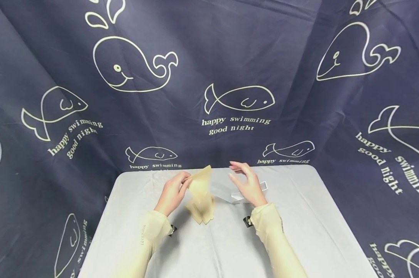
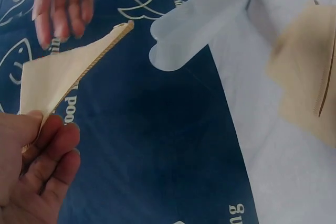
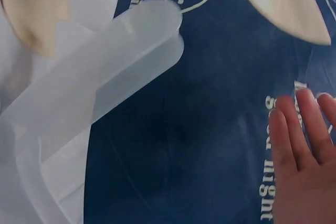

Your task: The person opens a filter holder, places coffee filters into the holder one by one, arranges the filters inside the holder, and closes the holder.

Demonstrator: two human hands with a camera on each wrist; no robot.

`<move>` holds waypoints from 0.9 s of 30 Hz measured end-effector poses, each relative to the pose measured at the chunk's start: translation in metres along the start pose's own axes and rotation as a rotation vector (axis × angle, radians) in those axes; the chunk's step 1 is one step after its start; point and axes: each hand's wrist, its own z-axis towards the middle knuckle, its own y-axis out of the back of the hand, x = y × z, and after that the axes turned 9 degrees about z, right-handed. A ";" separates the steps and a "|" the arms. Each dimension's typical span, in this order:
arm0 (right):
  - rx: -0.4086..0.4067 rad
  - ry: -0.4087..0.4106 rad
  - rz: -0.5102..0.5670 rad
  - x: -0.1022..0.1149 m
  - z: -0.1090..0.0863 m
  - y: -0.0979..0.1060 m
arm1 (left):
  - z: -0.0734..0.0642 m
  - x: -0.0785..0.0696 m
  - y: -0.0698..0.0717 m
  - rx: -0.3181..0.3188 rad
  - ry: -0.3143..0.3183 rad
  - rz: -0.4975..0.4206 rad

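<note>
My left hand [image 1: 172, 194] pinches a tan paper coffee filter [image 1: 200, 180] between thumb and fingers. In the left wrist view the filter [image 2: 55, 80] is held up by one corner, its crimped edge slanting upward. More tan filters [image 1: 202, 212] lie on the table just below that hand, a seam showing on one. My right hand [image 1: 250, 188] hovers to the right with its fingers spread, holding nothing. Beneath it lies a translucent plastic piece [image 1: 223, 191], whose long strip ends in rounded lobes in the right wrist view.
A table with a pale grey cloth [image 1: 227, 247] carries everything. Dark blue curtains [image 1: 237, 50] with white whale and fish drawings hang behind it and along both sides. Small black devices sit at both wrists, by the cream sleeves [image 1: 270, 227].
</note>
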 end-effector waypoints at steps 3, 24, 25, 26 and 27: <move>0.114 -0.002 0.004 0.006 -0.001 -0.006 | 0.003 -0.008 -0.006 0.032 -0.091 0.037; 0.136 -0.010 -0.082 0.015 -0.004 -0.007 | -0.001 -0.017 -0.022 0.135 -0.092 -0.028; 0.130 -0.029 -0.085 0.016 -0.003 -0.006 | -0.002 -0.015 -0.023 0.137 -0.084 -0.037; 0.123 -0.043 -0.088 0.017 -0.003 -0.006 | -0.003 -0.013 -0.024 0.135 -0.081 -0.044; 0.116 -0.054 -0.088 0.018 -0.003 -0.005 | -0.005 -0.011 -0.026 0.132 -0.080 -0.052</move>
